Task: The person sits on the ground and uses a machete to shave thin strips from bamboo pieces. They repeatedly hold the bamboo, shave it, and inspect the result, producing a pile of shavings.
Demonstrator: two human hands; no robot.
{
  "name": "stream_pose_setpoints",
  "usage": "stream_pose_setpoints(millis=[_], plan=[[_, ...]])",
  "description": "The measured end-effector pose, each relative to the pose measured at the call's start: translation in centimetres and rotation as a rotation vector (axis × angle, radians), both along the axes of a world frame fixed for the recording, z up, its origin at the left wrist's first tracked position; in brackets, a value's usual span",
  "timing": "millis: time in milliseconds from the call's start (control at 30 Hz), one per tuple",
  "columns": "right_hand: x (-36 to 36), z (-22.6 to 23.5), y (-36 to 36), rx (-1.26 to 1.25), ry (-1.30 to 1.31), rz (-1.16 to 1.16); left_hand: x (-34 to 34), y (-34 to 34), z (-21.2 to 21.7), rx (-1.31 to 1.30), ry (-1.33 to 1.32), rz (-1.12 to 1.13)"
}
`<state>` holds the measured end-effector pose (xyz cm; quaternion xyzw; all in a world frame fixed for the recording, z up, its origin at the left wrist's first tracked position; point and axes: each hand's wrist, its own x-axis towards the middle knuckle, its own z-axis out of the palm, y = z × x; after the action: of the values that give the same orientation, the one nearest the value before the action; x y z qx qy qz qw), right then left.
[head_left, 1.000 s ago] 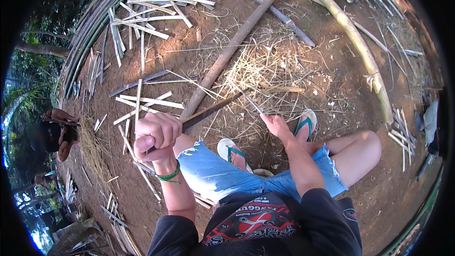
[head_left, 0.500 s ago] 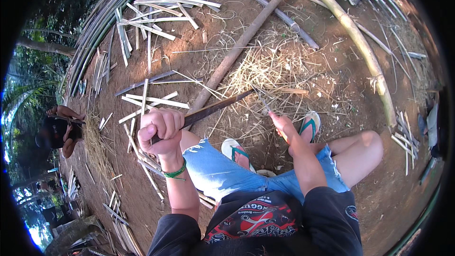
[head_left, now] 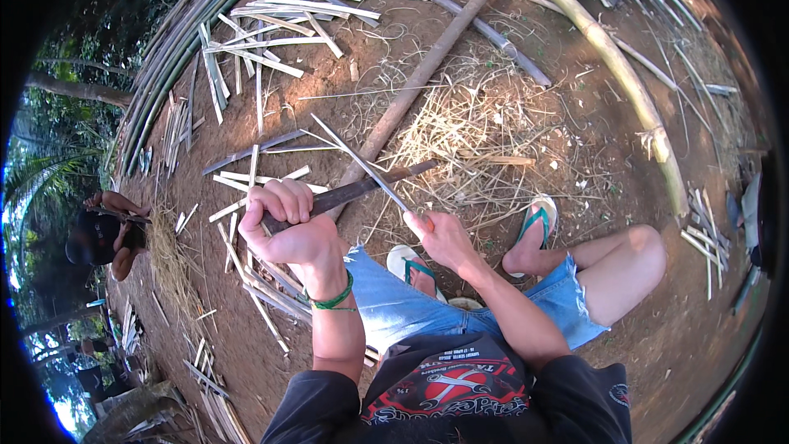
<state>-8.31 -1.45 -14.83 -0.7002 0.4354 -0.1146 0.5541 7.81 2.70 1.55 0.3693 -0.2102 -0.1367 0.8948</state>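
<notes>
Knife [head_left: 349, 150] has swung up & left vs. the earlier frame, bringing the R hand [head_left: 450, 242] closer to the L hand [head_left: 297, 234]. Biggest stuff: pale bent pole [head_left: 610, 48], then brown pole [head_left: 411, 86], both lying on the dirt [head_left: 666, 321]; next, straw-coloured shavings heap [head_left: 460, 136], just beyond the sandals [head_left: 538, 218]. Dark flat strip [head_left: 341, 196], prob. bamboo, sticks out in front of the body, likely to keep the blade off the legs [head_left: 625, 271]. L hand's fingers curl round its near end, thumb out, prob. steadying it & leaving the length free; strip runs up & right from that fist. R hand grips the knife's orange handle [head_left: 427, 222], just below the strip; slim blade points up-left, crossing over the strip's outer half; can't tell if they touch. Smallest: green wristband [head_left: 333, 302], L wrist.
</notes>
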Motion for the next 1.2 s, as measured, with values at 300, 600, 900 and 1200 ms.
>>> stream_pose_setpoints(millis=[300, 600, 900, 1200], plan=[[-3.9, -7.6, 0.1, 0.103, 0.045, -0.139, 0.1, 1.2, -1.0, -0.020, -0.143, -0.155], [-3.5, -6.9, 0.4, 0.172, -0.005, -0.134, 2.0, 1.7, -0.9, -0.020, -0.234, -0.425], [-2.2, -2.7, 1.9, 0.036, -0.165, -0.030, 0.7, -0.7, 0.0, 0.023, -0.046, 0.041], [-2.0, -2.1, 3.5, -0.010, -0.290, -0.125, -1.5, -3.1, 0.4, 0.013, -0.099, 0.198]])
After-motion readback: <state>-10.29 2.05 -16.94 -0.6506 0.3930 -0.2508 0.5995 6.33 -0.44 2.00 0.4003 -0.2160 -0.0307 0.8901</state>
